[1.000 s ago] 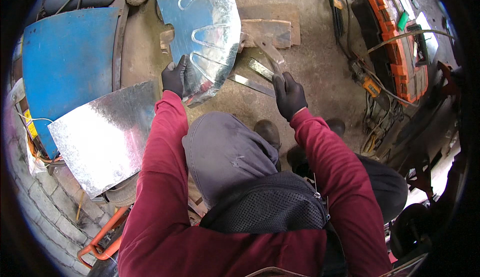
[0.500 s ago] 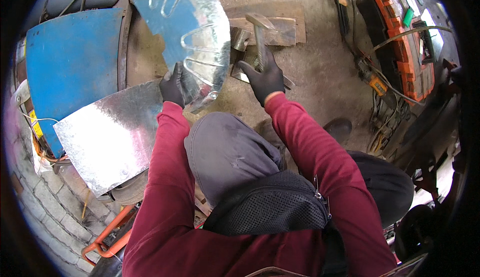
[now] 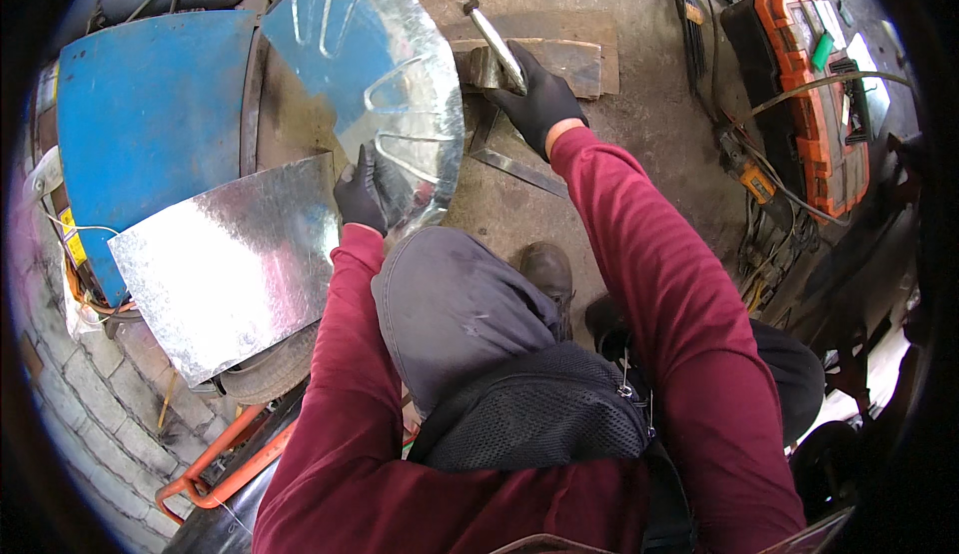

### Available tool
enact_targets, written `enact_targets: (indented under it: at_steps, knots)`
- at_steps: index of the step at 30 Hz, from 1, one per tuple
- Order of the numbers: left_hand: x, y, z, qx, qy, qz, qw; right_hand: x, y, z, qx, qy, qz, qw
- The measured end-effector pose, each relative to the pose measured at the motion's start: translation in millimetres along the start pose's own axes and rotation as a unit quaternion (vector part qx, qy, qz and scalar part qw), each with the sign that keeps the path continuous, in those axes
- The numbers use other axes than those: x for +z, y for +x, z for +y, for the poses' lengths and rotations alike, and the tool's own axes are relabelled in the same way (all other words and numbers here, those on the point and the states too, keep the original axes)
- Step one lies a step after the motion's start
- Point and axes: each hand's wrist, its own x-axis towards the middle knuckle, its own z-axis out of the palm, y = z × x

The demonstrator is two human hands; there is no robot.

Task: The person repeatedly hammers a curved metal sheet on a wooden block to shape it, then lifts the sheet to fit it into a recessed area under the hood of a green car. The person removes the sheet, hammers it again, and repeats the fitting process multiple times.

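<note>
My left hand (image 3: 361,194), in a black glove, is closed on the lower edge of a large round galvanized sheet-metal piece (image 3: 413,59). That piece has pressed ribs, a raised rim and a blue reflection on its face. To its right, my gloved right hand (image 3: 541,96) is wrapped round a hammer (image 3: 493,38), which slants up and to the left, its far end dark. Just below the hammer, a short metal cylinder (image 3: 483,68) partly shows beside a flat plate (image 3: 564,66) on the ground. The piece's lower edge is partly hidden by my left hand.
A flat shiny metal sheet (image 3: 225,259) lies left of my left arm, by a blue panel (image 3: 155,114). A thin metal strip (image 3: 521,171) is on the floor. At right are an orange-black toolbox (image 3: 829,144), a corded power tool (image 3: 751,174) and cables.
My right hand has moved forward and slightly right, with the hammer now tipped toward the left. My left hand has shifted slightly down and right, still on the round piece.
</note>
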Motion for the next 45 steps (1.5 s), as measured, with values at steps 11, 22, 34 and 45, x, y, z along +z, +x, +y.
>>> enact_targets:
  at_steps: [11,22,34,45]
  knots:
    - [38.5,43.6,-26.9,0.019,0.178,-0.023,0.984,-1.8,-106.1,27.8,0.069,0.114,0.103,0.986]
    - [44.2,52.5,-26.2,-0.001,0.145,-0.032,0.989,4.2,-100.3,26.9,0.022,0.071,0.062,0.995]
    - [34.0,65.0,-41.9,0.003,0.161,-0.027,0.987,-11.6,-106.3,1.4,0.047,0.065,0.081,0.993]
    - [52.0,48.3,-32.0,0.0,0.132,-0.037,0.991,-5.7,-113.6,17.2,0.078,0.111,0.12,0.983]
